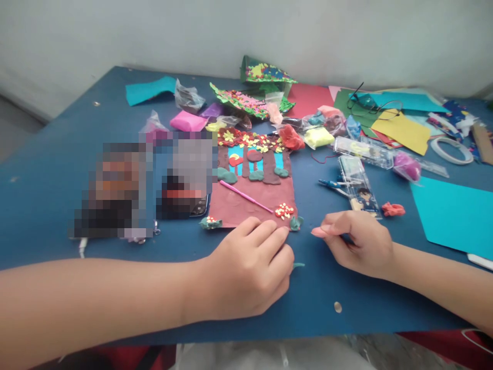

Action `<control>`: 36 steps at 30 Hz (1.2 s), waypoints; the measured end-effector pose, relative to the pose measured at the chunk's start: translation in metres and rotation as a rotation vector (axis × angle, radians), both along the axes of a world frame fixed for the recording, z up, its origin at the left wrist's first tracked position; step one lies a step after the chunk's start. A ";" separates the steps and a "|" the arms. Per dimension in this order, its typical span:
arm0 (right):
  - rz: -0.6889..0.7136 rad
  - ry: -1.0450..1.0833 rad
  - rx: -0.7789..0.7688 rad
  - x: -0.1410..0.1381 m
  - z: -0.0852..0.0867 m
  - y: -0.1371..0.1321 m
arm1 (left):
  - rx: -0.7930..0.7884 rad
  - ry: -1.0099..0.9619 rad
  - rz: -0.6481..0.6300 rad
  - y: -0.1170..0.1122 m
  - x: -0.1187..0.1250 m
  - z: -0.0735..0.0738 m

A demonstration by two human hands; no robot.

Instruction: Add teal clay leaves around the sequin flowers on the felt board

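Note:
My left hand [254, 267] rests palm down at the lower edge of a clay picture [250, 205], its fingers curled. A thin green strip [298, 265] shows past its fingers; I cannot tell whether it is held. To the right, my right hand [354, 244] pinches thumb and forefinger together, with anything between them too small to name. The clay picture has brown trunks, yellow flowers on red along the top, and a reddish-brown lower part. A pink stick [246, 196] lies across it, its end near a cluster of red and pale-yellow dots [284, 210]. Green clay lumps [296, 223] sit at its lower corners.
Two blurred-out devices [115, 190] lie left. Behind are bagged clay lumps [319, 137], coloured paper [400, 131], eyeglasses [387, 109] and tape [451, 150]. A compass [333, 185], clear cases [362, 187], red clay [393, 209] and a turquoise sheet [454, 216] lie right.

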State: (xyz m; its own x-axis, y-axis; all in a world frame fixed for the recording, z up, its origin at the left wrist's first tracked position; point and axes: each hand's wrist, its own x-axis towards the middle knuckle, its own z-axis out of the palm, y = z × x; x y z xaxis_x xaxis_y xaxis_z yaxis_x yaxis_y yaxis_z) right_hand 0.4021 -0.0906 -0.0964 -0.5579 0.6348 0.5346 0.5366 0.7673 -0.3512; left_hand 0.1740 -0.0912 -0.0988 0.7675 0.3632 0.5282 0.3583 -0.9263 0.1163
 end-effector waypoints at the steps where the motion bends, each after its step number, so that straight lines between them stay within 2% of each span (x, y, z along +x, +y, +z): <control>1: 0.002 -0.006 0.002 0.000 0.000 0.000 | -0.003 0.002 -0.001 0.000 0.000 0.000; 22: 0.128 -0.070 -0.023 0.001 -0.002 -0.001 | -0.007 -0.002 -0.012 0.002 0.001 -0.002; 28: 0.152 -0.133 0.016 0.003 0.002 0.000 | -0.008 0.007 -0.007 0.001 0.000 -0.002; 36: 0.069 -0.134 0.001 0.000 0.003 0.000 | -0.042 -0.014 -0.014 0.002 0.000 -0.002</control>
